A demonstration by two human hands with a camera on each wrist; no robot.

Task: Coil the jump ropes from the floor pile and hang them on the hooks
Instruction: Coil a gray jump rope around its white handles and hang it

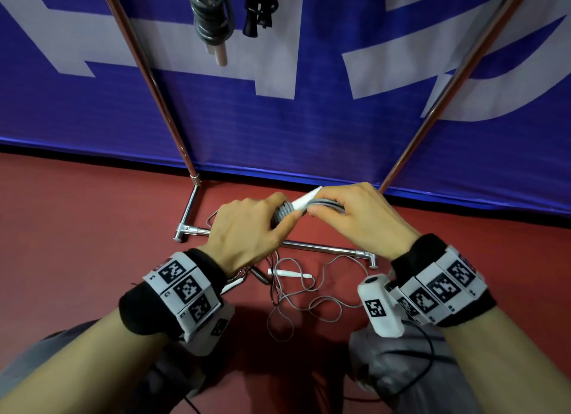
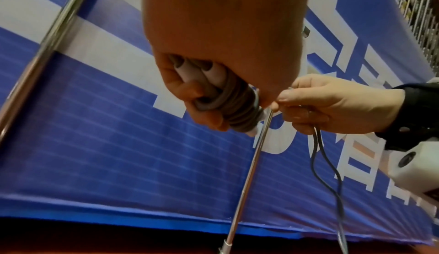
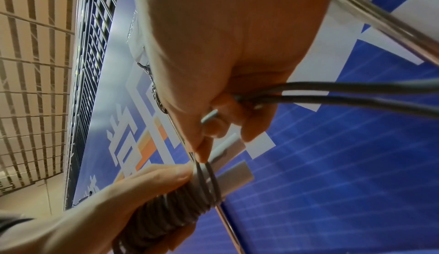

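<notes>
Red sports flooring runs up to a blue banner with large white lettering, and a chrome rack stands against it, its base bar on the floor and two slanted poles rising out of view. Held above that base bar, the grey jump rope is wound in tight turns around its two white handles, which lie side by side and stick out past the coil. The left hand curls its fingers and thumb around the wound bundle, back of the hand up. The right hand meets it from the other side, fingers bent, pinching the loose doubled cord close to the last turn; that cord trails away past its palm. Below the wrists, a loose pile of ropes lies tangled on the floor with one white handle showing. Two coiled ropes, one grey and one black, hang at the top of the rack.
</notes>
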